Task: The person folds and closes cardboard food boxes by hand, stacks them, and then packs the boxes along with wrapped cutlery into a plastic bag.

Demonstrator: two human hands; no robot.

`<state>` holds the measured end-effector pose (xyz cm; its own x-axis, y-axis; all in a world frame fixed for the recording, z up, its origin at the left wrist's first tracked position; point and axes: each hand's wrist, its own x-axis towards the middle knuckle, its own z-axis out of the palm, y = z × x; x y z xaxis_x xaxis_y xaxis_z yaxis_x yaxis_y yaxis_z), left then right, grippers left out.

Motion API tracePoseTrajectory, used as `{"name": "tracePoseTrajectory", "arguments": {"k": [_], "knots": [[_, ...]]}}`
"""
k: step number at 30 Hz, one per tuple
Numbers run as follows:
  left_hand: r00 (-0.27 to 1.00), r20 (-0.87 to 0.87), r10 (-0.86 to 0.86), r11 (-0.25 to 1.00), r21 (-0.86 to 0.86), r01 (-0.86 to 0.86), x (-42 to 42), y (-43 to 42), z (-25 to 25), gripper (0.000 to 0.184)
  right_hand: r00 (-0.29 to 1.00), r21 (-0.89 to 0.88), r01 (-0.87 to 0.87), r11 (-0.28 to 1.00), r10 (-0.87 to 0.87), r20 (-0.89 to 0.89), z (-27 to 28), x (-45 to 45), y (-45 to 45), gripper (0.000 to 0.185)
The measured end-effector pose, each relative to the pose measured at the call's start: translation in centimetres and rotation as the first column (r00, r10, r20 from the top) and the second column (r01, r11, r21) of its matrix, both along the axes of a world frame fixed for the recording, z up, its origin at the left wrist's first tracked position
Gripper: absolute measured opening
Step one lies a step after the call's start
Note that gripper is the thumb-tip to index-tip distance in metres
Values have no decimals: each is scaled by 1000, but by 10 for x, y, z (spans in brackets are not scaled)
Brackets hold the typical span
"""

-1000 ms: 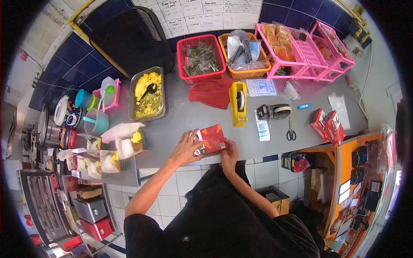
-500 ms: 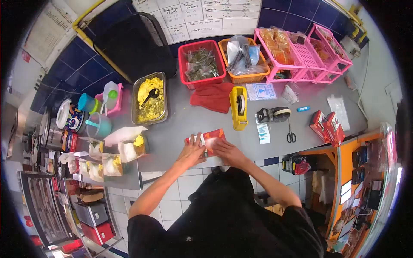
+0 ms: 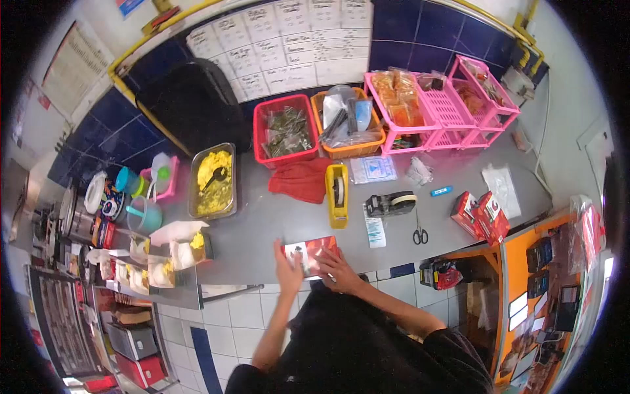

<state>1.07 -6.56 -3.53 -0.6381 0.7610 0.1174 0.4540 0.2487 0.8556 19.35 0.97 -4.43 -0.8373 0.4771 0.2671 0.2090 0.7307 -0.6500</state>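
A red and white cardboard box [image 3: 303,251] lies at the front edge of the grey table, between my two hands. My left hand [image 3: 287,269] grips its left end, fingers along the side and thumb near the front. My right hand [image 3: 338,272] rests over the right end with bent fingers against the red panel. Behind the box stands a yellow tape dispenser [image 3: 337,197], with a red cloth [image 3: 298,180] beside it. To the right are a black tape dispenser [image 3: 392,203], a printed slip [image 3: 375,231] and scissors [image 3: 420,231].
A tray of scrambled egg [image 3: 233,197] with a black scoop is at the left, near several open boxes with food [image 3: 161,270]. Red [image 3: 257,141], orange [image 3: 357,150] and pink [image 3: 453,108] baskets line the back. Two red boxes [image 3: 489,217] stand at the right.
The view has shifted, so the table sits lower in the picture. My left hand has moved from the box's front face to its left end. My right hand stays on the right end.
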Motion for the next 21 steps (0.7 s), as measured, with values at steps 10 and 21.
{"name": "tracePoseTrajectory", "arguments": {"k": [10, 21], "knots": [[934, -348, 81, 987, 158, -27, 37, 49, 29, 38, 993, 139, 101, 985, -90, -82, -15, 47, 0, 31], [935, 353, 33, 950, -301, 81, 42, 187, 5, 22, 958, 80, 208, 975, -186, -220, -19, 42, -6, 21]]}}
